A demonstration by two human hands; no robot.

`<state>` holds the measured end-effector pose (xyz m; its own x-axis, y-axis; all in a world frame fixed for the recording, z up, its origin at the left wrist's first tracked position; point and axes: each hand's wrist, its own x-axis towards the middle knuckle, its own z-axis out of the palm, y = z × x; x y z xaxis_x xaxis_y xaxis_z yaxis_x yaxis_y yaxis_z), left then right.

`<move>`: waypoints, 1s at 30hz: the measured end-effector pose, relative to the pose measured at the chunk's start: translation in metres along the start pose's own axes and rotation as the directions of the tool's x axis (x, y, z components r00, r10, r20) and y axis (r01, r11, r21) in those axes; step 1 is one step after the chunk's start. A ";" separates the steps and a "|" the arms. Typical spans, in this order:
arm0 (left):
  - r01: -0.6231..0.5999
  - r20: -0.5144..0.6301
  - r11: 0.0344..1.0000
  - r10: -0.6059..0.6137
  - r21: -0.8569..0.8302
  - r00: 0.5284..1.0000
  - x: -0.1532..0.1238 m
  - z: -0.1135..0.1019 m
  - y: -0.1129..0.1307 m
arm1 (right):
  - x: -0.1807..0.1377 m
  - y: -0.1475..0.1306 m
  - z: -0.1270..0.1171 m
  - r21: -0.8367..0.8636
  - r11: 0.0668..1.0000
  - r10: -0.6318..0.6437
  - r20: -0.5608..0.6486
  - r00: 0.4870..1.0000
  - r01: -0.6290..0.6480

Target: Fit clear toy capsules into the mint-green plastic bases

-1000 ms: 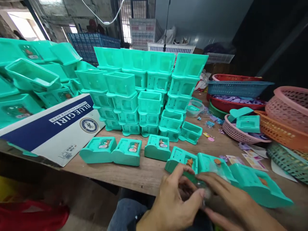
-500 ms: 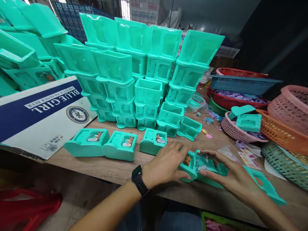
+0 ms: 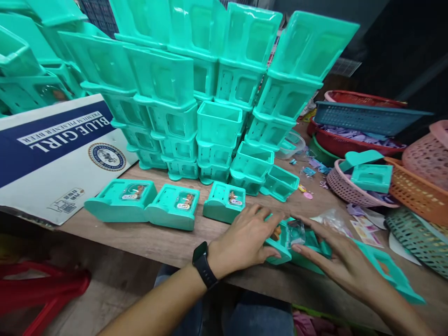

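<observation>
My left hand (image 3: 250, 235), with a dark watch on the wrist, grips a teal plastic case (image 3: 284, 255) near the table's front edge. A small brown figure (image 3: 276, 233) shows in that case's window. My right hand (image 3: 338, 254) pinches a small clear plastic cover (image 3: 296, 232) between thumb and fingers, just right of the figure. Another teal case (image 3: 308, 261) lies beneath and beside the right fingers, partly hidden. To the left, three teal cases lie in a row with clear-covered brown figures, the nearest case (image 3: 222, 210) beside my left hand.
Tall stacks of teal housings (image 3: 171, 116) stand behind the row. A printed carton (image 3: 70, 163) leans at left. Plastic baskets (image 3: 371, 121) crowd the right side, one pink basket (image 3: 341, 184) bearing teal parts. One more teal piece (image 3: 395, 275) lies right of my right forearm.
The view has shifted closer, so the stacks look larger. Both hands stay at the same case, and the clear cover is still in my right fingers, turned slightly.
</observation>
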<state>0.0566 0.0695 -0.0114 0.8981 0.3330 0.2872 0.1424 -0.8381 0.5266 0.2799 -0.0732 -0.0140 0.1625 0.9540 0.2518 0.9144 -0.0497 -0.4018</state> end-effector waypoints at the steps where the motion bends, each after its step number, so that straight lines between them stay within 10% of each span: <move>1: -0.007 0.001 1.000 0.007 0.003 1.000 -0.001 -0.001 0.001 | -0.001 0.001 0.001 -0.009 1.000 -0.015 0.010 1.000 0.015; 11: 0.012 0.070 0.998 -0.016 0.054 0.997 0.004 -0.003 0.006 | 0.001 -0.001 0.002 -0.143 0.975 -0.163 0.039 0.986 0.167; 22: -0.207 -0.165 0.967 0.230 0.148 0.959 -0.020 0.001 0.001 | -0.016 -0.037 0.032 -0.350 0.929 -0.181 -0.158 0.971 0.116; 30: -0.255 -0.354 0.921 0.353 0.296 0.866 -0.023 0.037 -0.025 | -0.017 -0.063 0.042 -0.510 0.840 -0.238 -0.044 0.970 0.183</move>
<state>0.0478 0.0669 -0.0602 0.6805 0.1452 0.7182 0.0255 -0.9843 0.1748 0.2038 -0.0739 -0.0301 -0.0439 0.9245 0.3786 0.9873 -0.0177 0.1578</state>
